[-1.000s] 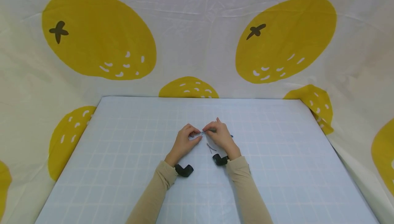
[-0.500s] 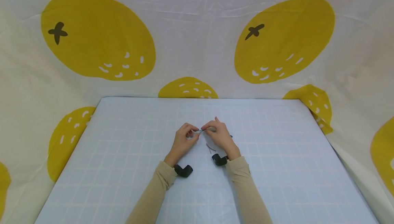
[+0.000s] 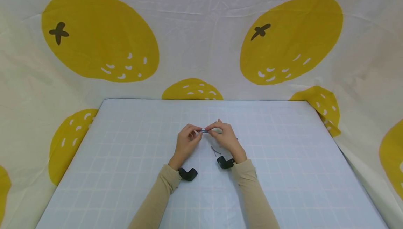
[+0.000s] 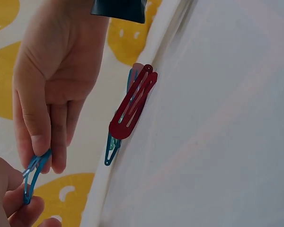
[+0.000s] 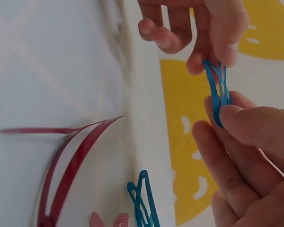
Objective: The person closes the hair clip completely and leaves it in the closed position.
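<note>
A blue snap hair clip (image 5: 212,90) spans the small gap between the two hands, with its strips standing apart. My left hand (image 3: 186,142) pinches one end of it. The other end is pinched between the thumb and fingers of my right hand (image 3: 225,137). In the left wrist view, the same blue clip (image 4: 35,181) shows its narrow loop between both sets of fingertips. On the table near the right hand lies a dark red snap hair clip (image 4: 118,130), with another blue clip (image 4: 109,153) partly hidden beneath it.
The red clip (image 5: 68,172) stands splayed in the right wrist view, beside a blue clip (image 5: 152,201) and a pink piece (image 5: 96,220) cut off by the frame. Black wrist cameras (image 3: 188,174) sit close over the pale checked table (image 3: 126,173). A fruit-print cloth (image 3: 198,47) hangs behind.
Both hands have shifted slightly toward the table's far edge. The blue clip has levelled out and more of it shows between the fingertips. The clips on the table have stayed put.
</note>
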`<state>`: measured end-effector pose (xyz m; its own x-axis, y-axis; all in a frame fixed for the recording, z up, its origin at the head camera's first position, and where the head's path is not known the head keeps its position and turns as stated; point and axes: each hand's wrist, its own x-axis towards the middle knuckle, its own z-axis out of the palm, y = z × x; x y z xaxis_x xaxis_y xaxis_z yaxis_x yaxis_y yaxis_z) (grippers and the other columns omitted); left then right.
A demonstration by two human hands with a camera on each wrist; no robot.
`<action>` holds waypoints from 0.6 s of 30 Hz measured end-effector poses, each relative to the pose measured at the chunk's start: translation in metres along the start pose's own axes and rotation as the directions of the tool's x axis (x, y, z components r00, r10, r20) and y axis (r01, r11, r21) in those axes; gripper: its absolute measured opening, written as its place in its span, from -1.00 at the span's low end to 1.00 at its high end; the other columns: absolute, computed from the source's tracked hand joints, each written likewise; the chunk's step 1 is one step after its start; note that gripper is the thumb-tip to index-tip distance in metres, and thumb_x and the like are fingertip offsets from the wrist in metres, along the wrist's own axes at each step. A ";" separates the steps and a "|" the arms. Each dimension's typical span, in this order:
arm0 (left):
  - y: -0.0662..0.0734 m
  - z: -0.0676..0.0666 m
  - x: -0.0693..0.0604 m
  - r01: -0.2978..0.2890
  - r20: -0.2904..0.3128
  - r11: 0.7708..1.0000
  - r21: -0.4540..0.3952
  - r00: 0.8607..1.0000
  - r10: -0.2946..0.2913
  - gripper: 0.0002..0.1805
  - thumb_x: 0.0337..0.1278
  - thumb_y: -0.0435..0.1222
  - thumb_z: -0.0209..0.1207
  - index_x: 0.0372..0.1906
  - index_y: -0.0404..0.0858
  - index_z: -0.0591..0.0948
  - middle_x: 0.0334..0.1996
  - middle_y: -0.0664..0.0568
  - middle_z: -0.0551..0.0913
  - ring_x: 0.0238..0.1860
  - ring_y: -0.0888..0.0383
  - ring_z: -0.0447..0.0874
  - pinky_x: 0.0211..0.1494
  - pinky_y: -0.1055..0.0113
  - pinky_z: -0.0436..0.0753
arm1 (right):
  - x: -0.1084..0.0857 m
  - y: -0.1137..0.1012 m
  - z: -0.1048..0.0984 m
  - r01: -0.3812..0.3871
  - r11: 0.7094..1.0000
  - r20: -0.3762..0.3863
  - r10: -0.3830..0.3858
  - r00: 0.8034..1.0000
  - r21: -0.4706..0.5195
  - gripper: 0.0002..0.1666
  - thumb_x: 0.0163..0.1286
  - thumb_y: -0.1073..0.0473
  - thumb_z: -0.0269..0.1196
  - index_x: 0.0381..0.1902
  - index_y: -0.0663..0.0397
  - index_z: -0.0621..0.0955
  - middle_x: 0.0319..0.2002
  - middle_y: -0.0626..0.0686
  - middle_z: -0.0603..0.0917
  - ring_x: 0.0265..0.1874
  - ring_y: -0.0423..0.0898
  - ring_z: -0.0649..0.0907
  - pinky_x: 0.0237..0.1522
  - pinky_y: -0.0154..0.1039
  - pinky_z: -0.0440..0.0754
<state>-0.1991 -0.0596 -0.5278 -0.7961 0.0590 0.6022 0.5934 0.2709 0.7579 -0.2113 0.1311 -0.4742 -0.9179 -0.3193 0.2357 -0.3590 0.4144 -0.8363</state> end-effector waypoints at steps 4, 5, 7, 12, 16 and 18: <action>0.004 0.001 0.001 0.005 -0.027 1.000 -0.008 1.000 -0.006 -0.84 0.11 -0.50 0.33 -0.18 -0.32 0.70 -0.34 -0.06 0.63 -0.46 0.06 0.54 -0.44 0.25 0.53 | -0.001 0.000 0.000 -0.019 0.999 0.003 0.018 1.000 0.036 -0.80 0.32 0.43 0.28 -0.16 0.16 0.75 -0.20 0.05 0.77 0.34 0.26 0.41 0.46 0.10 0.06; 0.006 0.001 0.001 0.008 -0.031 1.000 -0.009 0.999 -0.008 -0.84 0.11 -0.51 0.32 -0.18 -0.34 0.70 -0.33 -0.08 0.63 -0.46 0.05 0.53 -0.44 0.22 0.53 | -0.001 0.000 0.000 -0.024 0.999 0.003 0.024 1.000 0.044 -0.80 0.33 0.43 0.28 -0.16 0.15 0.75 -0.20 0.05 0.77 0.36 0.27 0.38 0.46 0.10 0.06; 0.012 0.000 0.002 0.023 -0.039 0.999 -0.023 0.999 -0.024 -0.85 0.11 -0.54 0.31 -0.19 -0.40 0.69 -0.33 -0.13 0.64 -0.46 0.01 0.53 -0.44 0.20 0.53 | -0.001 -0.001 0.000 -0.024 0.998 0.001 0.024 1.000 0.059 -0.80 0.33 0.43 0.28 -0.16 0.15 0.75 -0.20 0.05 0.77 0.36 0.27 0.38 0.46 0.10 0.06; 0.030 -0.005 0.005 0.140 -0.024 0.980 -0.142 0.989 -0.144 -0.87 0.16 -0.54 0.27 -0.18 -0.47 0.67 -0.31 -0.21 0.65 -0.39 -0.03 0.55 -0.35 0.33 0.54 | 0.000 -0.002 0.000 -0.027 0.994 0.001 0.027 1.000 0.108 -0.81 0.33 0.42 0.27 -0.18 0.14 0.76 -0.21 0.04 0.77 0.20 0.16 0.56 0.42 0.07 0.18; 0.027 -0.007 0.005 0.271 0.030 0.928 -0.256 0.962 -0.273 -0.86 0.24 -0.45 0.26 -0.13 -0.40 0.68 -0.37 -0.15 0.63 -0.42 -0.02 0.54 -0.39 0.35 0.53 | -0.001 -0.005 -0.001 -0.037 0.989 0.019 0.034 0.999 0.143 -0.84 0.37 0.37 0.26 -0.18 0.14 0.75 -0.19 0.02 0.76 0.00 -0.01 0.66 0.29 0.06 0.39; 0.021 -0.006 0.004 0.320 0.054 0.900 -0.295 0.946 -0.319 -0.86 0.27 -0.39 0.27 -0.12 -0.35 0.69 -0.41 -0.14 0.61 -0.45 -0.02 0.53 -0.42 0.31 0.53 | -0.001 -0.006 -0.001 -0.041 0.983 0.030 0.036 0.999 0.177 -0.85 0.37 0.36 0.27 -0.18 0.17 0.75 -0.18 0.05 0.76 -0.06 -0.04 0.68 0.20 0.03 0.50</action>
<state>-0.1895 -0.0599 -0.5080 -0.9489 0.0217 0.3149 0.3145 -0.0211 0.9490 -0.2082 0.1301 -0.4689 -0.9246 -0.3300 0.1903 -0.2856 0.2697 -0.9196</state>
